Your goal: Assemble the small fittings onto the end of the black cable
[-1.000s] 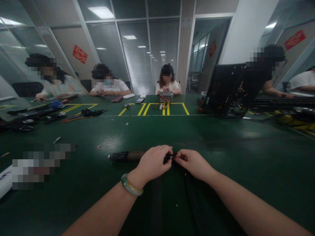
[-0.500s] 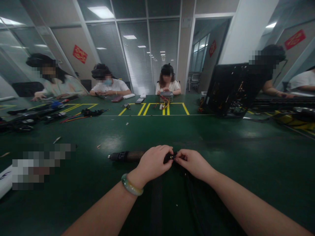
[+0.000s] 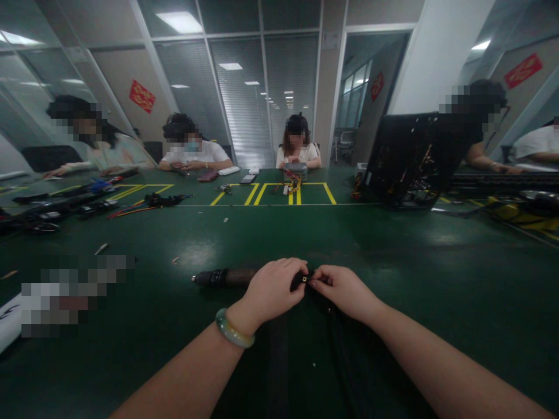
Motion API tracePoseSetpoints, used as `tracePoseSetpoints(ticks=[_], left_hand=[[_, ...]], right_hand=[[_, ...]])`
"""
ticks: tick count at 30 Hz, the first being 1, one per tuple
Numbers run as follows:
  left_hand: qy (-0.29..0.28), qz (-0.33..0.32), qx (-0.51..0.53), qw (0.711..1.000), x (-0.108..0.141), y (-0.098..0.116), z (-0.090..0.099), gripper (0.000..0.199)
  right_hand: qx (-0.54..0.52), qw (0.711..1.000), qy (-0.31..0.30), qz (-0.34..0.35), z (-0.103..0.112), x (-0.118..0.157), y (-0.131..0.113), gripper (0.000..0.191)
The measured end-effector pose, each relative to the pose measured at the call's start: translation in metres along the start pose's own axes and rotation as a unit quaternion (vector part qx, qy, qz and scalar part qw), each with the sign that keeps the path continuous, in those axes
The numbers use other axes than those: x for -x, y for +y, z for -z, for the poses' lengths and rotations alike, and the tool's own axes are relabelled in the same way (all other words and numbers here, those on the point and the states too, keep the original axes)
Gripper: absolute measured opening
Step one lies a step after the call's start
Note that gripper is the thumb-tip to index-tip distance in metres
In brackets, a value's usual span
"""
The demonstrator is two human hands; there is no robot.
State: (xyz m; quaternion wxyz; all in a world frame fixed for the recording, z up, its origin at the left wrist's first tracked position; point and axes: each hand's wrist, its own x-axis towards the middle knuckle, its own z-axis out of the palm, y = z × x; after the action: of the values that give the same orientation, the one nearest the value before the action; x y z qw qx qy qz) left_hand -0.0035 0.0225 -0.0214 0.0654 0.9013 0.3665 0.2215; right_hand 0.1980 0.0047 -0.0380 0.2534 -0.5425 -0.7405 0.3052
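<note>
A dark electric screwdriver [image 3: 233,277] lies level on the green table, its silver tip pointing left. My left hand [image 3: 273,285] is closed over its rear end, thumb and fingers around a black end piece with a small brass-coloured spot. Close against it, my right hand [image 3: 340,288] pinches something small and dark at that same end. It looks like the plug of the black cable [image 3: 334,331] that runs down toward me, but my fingertips hide most of it. A green and amber bangle [image 3: 234,329] is on my left wrist.
Several people sit at the far side, handling parts. A black computer case [image 3: 404,157] stands at the back right. Cables with coloured wires [image 3: 157,199] lie at the back left. A white object [image 3: 11,320], partly blurred out, is at the near left, with small scraps [image 3: 102,248] beyond it.
My hands and the screwdriver stay in nearly the same place. The brass-coloured spot between my fingers has turned slightly. At the far left, a person's hand has shifted further left.
</note>
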Motion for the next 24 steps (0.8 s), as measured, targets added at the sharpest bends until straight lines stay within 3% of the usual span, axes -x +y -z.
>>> tracePoseSetpoints(ticks=[24], left_hand=[[0.010,0.016,0.003,1.000,-0.0002,-0.0006,-0.0027,0.016]], right_hand=[[-0.022,1.000,0.000,0.003,-0.0019,-0.0004,0.0056,0.015]])
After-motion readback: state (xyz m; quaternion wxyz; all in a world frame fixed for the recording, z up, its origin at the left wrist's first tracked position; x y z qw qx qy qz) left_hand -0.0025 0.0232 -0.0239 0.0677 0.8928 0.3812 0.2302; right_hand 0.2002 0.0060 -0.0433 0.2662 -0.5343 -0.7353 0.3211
